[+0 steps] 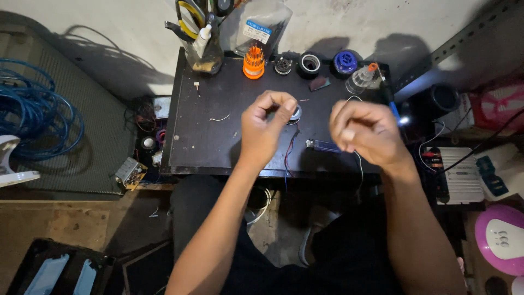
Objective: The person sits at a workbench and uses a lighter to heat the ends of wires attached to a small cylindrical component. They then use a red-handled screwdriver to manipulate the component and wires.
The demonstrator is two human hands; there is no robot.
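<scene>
Nearest the camera, a pair of dark-clothed knees is seen below the edge of a small black table [218, 147], with both forearms reaching up over it. The left hand [265, 128] is raised above the table's middle, its fingers curled and pressed on a small round silver part [295, 113], which is pinched between thumb and forefinger; thin red and dark wires [288, 155] hang from the part down over the table's front edge. The right hand [364, 130] is held just beside it, fingers bunched together; whether anything is pinched in them cannot be told, though a thin white wire [359, 164] runs down beneath that hand. A small blue-tinted oblong piece [323, 145] lies on the table between the two hands. Further back, along the table's far edge, an orange screwdriver-bit holder [254, 61], a roll of black tape [309, 64], a blue round spool [345, 62] and a clear bottle with an orange cap [363, 78] are lined up. At the far left corner a clear container of tools [199, 38] stands, and a coil of blue cable [33, 117] is seen well apart at the left
</scene>
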